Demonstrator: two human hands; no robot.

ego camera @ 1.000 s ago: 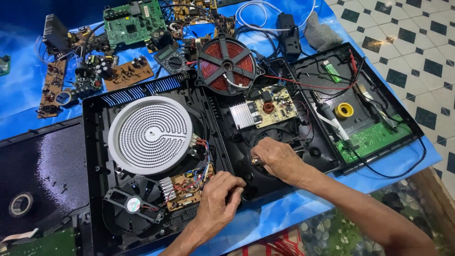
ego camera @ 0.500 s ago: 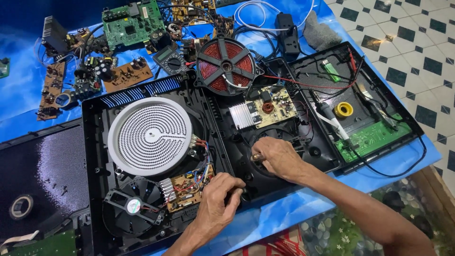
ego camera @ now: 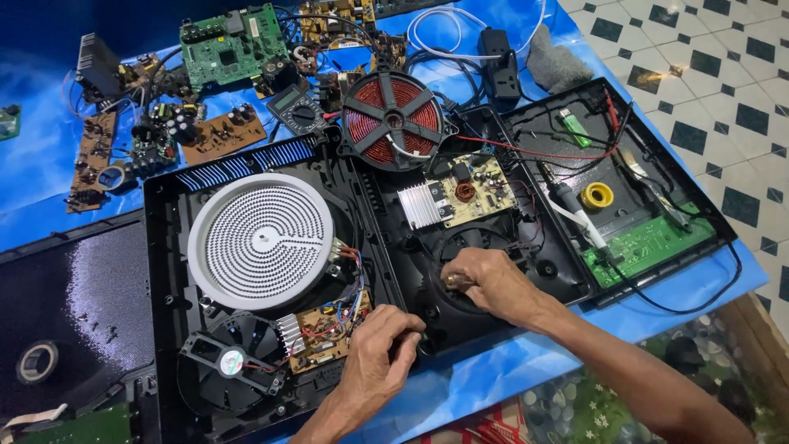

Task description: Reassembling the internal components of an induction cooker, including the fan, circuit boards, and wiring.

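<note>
Barely anything has shifted: left hand (ego camera: pixel 380 353) stays curled on the black cooker housing (ego camera: pixel 164 271) front edge, right hand (ego camera: pixel 485 284) pinches a small brass part (ego camera: pixel 453 280) over the fan grille. Behind: small board (ego camera: pixel 325 329), white coil disc (ego camera: pixel 261 240), heatsink board (ego camera: pixel 456 193), red coil (ego camera: pixel 394 119).

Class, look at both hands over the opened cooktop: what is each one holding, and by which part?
The right hand pinches a small brass-coloured part at its fingertips. The left hand grips the black cooktop housing at its front edge; anything smaller in it is hidden.
</note>
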